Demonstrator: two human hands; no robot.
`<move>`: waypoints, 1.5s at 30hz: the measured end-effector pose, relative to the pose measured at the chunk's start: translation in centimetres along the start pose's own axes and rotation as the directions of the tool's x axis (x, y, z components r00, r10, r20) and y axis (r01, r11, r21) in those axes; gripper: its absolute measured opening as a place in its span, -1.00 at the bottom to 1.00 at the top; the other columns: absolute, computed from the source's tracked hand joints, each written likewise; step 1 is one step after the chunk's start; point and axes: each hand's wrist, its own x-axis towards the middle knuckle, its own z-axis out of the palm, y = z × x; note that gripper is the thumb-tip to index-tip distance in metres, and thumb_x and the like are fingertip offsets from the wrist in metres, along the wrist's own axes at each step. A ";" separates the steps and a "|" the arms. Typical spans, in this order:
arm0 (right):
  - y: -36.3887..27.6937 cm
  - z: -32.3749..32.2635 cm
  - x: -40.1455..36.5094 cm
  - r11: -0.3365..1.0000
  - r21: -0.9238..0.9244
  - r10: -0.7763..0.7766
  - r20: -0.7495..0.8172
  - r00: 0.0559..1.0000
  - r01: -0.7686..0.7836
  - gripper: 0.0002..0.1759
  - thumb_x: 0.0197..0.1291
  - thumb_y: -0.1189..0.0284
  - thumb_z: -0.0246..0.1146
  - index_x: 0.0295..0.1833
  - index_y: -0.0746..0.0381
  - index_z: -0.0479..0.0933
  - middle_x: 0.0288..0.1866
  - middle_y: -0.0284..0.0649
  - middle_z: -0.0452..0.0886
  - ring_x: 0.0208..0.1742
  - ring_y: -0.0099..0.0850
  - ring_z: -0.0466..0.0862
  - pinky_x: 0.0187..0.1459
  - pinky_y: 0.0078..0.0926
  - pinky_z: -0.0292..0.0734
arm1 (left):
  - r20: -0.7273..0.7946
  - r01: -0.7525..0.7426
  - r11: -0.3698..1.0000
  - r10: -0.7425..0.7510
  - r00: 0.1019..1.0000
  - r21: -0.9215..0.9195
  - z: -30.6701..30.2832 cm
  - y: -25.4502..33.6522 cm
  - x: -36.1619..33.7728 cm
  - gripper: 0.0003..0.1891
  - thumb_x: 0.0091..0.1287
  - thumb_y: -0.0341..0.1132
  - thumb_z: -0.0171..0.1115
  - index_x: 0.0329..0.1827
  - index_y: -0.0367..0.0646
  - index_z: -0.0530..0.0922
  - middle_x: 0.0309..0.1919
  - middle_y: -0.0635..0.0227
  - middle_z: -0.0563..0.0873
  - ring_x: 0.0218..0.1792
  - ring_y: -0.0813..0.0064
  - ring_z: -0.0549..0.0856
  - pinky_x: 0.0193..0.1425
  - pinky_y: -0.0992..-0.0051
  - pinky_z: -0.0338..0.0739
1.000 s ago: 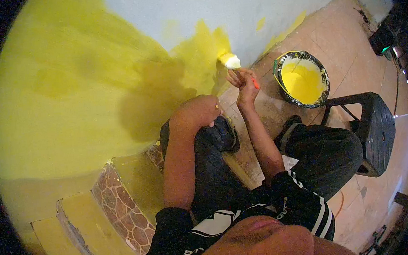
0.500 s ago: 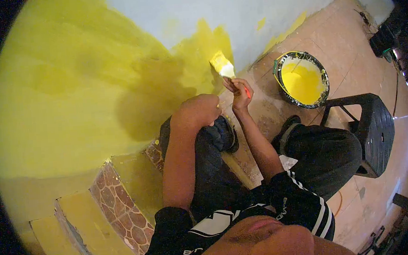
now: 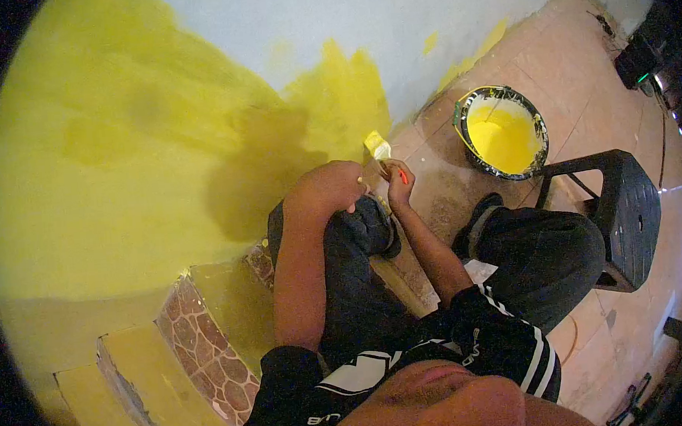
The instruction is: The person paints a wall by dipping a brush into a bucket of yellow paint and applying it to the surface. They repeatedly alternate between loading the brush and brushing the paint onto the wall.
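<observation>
My right hand (image 3: 399,183) is closed around the handle of a paintbrush (image 3: 378,146), which has a red-orange part near my fingers. Yellow paint coats its bristles, which overlap the foot of the wall (image 3: 334,96), where yellow meets the floor. My left hand (image 3: 345,185) is curled over my bent knee, close beside the right one. A small pale tip shows at its fingers, and I cannot tell what it belongs to. A black-rimmed bucket (image 3: 541,134) of yellow paint stands on the floor to the right of the brush.
A black plastic stool (image 3: 634,218) stands on the tiled floor (image 3: 554,59) by my right leg. Steps with stone-patterned faces (image 3: 205,346) rise at lower left. A dark object (image 3: 644,54) with a green light lies at upper right. Pale unpainted wall (image 3: 267,22) remains above.
My right hand has drawn the brush down the wall towards its foot, nearer my body. My left hand stays curled over the knee. The view has shifted slightly.
</observation>
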 end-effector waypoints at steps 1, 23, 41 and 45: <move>0.3 0.1 0.0 1.000 -0.009 -0.009 -0.024 1.000 0.009 -0.85 0.19 0.54 0.05 -0.26 0.33 0.53 -0.34 -0.26 0.56 -0.32 -0.51 0.56 -0.25 -0.53 0.58 | -0.001 0.000 1.000 0.000 1.000 0.003 0.0 0.0 0.0 -0.72 0.20 -0.16 0.13 -0.34 -0.24 0.51 -0.59 0.23 0.64 -0.43 0.25 0.65 -0.25 0.27 0.47; -13.8 11.1 -3.5 0.963 0.147 -0.251 0.185 0.950 0.226 -0.86 0.11 0.58 0.06 -0.32 0.38 0.53 -0.35 -0.18 0.61 -0.27 -0.41 0.62 -0.17 -0.50 0.56 | -0.029 -0.052 0.997 0.051 0.998 -0.062 0.8 -1.2 0.3 -0.73 0.22 -0.16 0.12 -0.32 -0.24 0.50 -0.61 0.24 0.64 -0.48 0.26 0.64 -0.31 0.27 0.47; -2.0 2.0 -2.1 0.861 -0.346 -0.290 0.269 0.918 0.373 -0.87 0.14 0.58 0.10 -0.28 0.38 0.54 -0.31 -0.16 0.64 -0.27 -0.48 0.61 -0.18 -0.54 0.51 | -0.026 -0.042 0.999 0.042 0.999 -0.015 0.2 -0.3 -0.1 -0.72 0.21 -0.15 0.13 -0.34 -0.24 0.51 -0.59 0.24 0.64 -0.46 0.22 0.65 -0.29 0.26 0.48; -0.2 0.4 -1.6 0.818 -0.446 -0.322 0.166 0.932 0.362 -0.87 0.17 0.56 0.09 -0.28 0.38 0.53 -0.33 -0.20 0.61 -0.29 -0.48 0.59 -0.20 -0.52 0.53 | -0.033 -0.046 0.999 0.045 0.998 -0.028 0.5 -0.7 0.2 -0.72 0.21 -0.14 0.13 -0.35 -0.23 0.50 -0.59 0.25 0.64 -0.47 0.23 0.64 -0.30 0.27 0.47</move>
